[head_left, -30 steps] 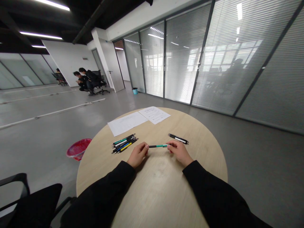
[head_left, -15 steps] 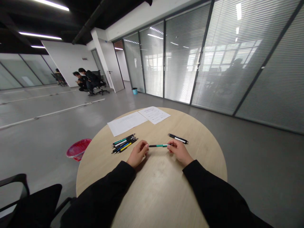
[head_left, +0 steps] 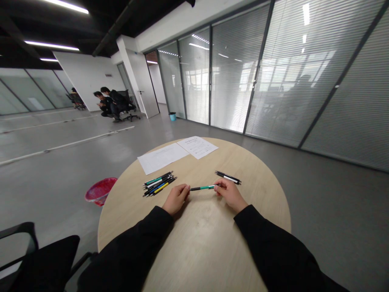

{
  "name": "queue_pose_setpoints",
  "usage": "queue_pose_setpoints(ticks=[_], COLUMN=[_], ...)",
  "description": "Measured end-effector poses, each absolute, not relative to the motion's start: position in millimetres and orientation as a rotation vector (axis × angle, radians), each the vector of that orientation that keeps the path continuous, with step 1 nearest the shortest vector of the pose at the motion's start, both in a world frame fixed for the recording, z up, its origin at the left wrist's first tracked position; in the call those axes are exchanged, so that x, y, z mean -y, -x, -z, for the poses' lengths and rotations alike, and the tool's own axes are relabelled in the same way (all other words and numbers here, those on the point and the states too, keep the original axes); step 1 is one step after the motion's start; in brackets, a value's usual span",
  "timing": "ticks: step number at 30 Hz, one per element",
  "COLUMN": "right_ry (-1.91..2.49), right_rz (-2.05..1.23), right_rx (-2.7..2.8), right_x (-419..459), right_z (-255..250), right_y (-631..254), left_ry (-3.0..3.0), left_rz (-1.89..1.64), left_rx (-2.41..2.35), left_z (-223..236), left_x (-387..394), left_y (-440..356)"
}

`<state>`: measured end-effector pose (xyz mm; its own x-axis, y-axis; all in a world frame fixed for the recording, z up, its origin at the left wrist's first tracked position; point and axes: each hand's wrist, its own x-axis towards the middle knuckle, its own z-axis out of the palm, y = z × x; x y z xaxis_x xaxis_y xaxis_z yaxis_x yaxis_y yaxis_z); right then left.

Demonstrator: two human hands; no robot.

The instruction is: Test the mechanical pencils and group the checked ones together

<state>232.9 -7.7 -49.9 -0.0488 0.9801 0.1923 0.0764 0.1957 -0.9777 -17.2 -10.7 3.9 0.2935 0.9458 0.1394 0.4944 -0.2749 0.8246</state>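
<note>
Left grip: left hand [head_left: 177,198] has thumb and fingers pinching the black end of the pen, knuckles up, wrist coming in from about 7 o'clock
Right grip: right hand [head_left: 229,194] is pinching the green end, fingers kinda curled, wrist from 5ish
Held pen: green-and-black pen [head_left: 206,187], strung between the two hands, right end a touch higher. Can't tell if it's touching the surface [head_left: 200,251]. Call it the clock centre, far side = 12
Forearms: black sleeves [head_left: 270,243], angled inward like a V
Black pens [head_left: 227,177]: two side by side at 2, just past the right hand
Pen pile [head_left: 159,184]: 9 o'clock, green, white, blue and yellow bits showing
Papers: blank-looking sheet [head_left: 162,158] at 10, printed sheet [head_left: 198,147] at 12
Floor: red basket [head_left: 100,190], way out at 9
</note>
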Motion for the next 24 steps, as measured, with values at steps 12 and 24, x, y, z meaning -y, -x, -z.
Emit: queue_pose_setpoints(ticks=[12, 24], right_ry=[1.106, 1.125], right_rz=[-1.022, -1.046], right_rx=[1.377, 1.385], right_x=[8.3, 6.9], right_z=[46.2, 49.2], right_y=[-234.1, -233.9], left_ry=[-1.649, -1.841], left_rz=[-1.003, -0.879], left_rx=[-1.104, -1.292], left_z=[4.8, -0.5], left_x=[6.6, 8.8], left_y=[15.9, 17.5])
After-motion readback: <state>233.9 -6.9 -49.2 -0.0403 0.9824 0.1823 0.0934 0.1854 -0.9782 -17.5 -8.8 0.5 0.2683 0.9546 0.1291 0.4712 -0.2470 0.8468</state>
